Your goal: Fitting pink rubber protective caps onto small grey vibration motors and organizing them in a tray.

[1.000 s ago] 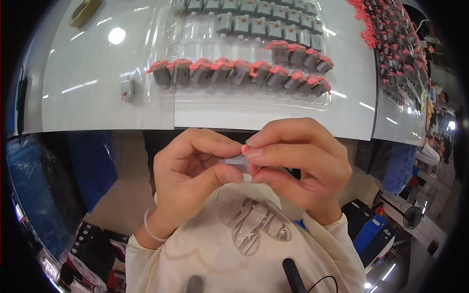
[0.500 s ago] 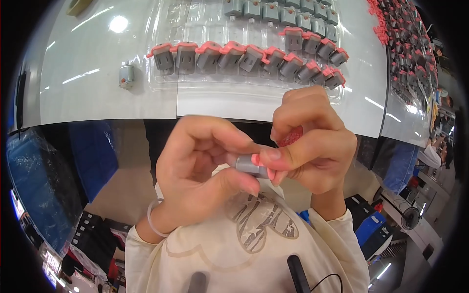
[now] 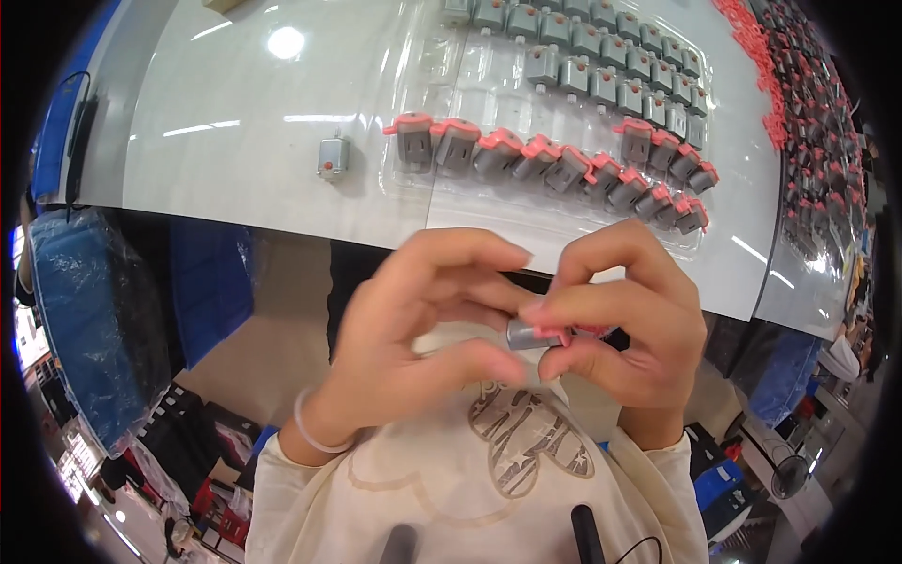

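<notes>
Between my right thumb and index finger is a small grey motor (image 3: 524, 336) with a pink cap on its right end. My right hand (image 3: 644, 329) is closed in a pinch on it, over the table's near edge. A bit of red-pink shows behind these fingers, too hidden to make out. My left hand (image 3: 404, 320) is open around the motor's bare end, its thumb apart from it. Whether a left fingertip still touches the motor, I cannot tell. In the clear plastic tray (image 3: 489, 89) stand a front row of pink-capped motors (image 3: 568, 169) and rows of uncapped grey motors (image 3: 587, 39).
A single grey motor (image 3: 333, 158) lies on the white table (image 3: 254, 113), left of the tray. To the right is a heap of pink caps (image 3: 756, 66), beside a dark surface (image 3: 799, 179) with many pink and grey pieces. Blue plastic-wrapped bins (image 3: 89, 320) stand at the left.
My left fingers have spread and its thumb has come off the motor, which stays in my right hand. The view has shifted, so the table and tray sit further right.
</notes>
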Motion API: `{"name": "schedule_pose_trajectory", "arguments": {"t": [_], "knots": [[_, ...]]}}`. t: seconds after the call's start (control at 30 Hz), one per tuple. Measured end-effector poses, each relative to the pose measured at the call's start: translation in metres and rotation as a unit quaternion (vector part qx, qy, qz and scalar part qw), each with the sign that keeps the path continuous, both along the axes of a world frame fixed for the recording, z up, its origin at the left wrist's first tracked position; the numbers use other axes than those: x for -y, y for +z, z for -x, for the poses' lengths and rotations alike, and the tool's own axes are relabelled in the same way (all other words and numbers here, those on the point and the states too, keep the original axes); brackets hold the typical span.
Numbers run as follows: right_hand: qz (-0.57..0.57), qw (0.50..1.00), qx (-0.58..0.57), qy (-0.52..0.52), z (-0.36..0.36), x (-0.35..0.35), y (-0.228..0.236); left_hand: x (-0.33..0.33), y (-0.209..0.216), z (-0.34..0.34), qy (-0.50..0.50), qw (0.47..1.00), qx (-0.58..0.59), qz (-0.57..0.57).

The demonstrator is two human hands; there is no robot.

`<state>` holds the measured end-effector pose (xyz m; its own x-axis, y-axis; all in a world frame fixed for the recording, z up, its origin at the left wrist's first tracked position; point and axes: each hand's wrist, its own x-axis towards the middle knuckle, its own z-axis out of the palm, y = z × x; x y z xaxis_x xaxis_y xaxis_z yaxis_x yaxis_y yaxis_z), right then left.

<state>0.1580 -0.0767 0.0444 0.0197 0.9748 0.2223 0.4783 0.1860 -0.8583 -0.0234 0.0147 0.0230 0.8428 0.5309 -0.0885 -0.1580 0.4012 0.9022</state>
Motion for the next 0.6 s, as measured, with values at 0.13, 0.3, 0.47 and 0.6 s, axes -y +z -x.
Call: {"name": "schedule_pose_trajectory", "arguments": {"t": [0.13, 0.3, 0.47, 0.6], "knots": [[-0.083, 0.995, 0.051, -0.027, -0.035, -0.017, 0.013, -0.037, -0.002, 0.016, 0.246, 0.864, -0.172, -0.405], [-0.008, 0.979, 0.134, -0.151, -0.058, -0.057, 0.017, -0.068, -0.001, 0.017, 0.169, 0.760, -0.290, -0.556], [0.063, 0.957, 0.247, -0.139, -0.063, -0.062, 0.004, -0.079, -0.008, 0.022, 0.133, 0.818, -0.276, -0.487], [0.016, 0.943, 0.308, -0.128, -0.067, -0.054, -0.001, -0.084, -0.015, 0.020, 0.171, 0.799, -0.247, -0.521]]}}
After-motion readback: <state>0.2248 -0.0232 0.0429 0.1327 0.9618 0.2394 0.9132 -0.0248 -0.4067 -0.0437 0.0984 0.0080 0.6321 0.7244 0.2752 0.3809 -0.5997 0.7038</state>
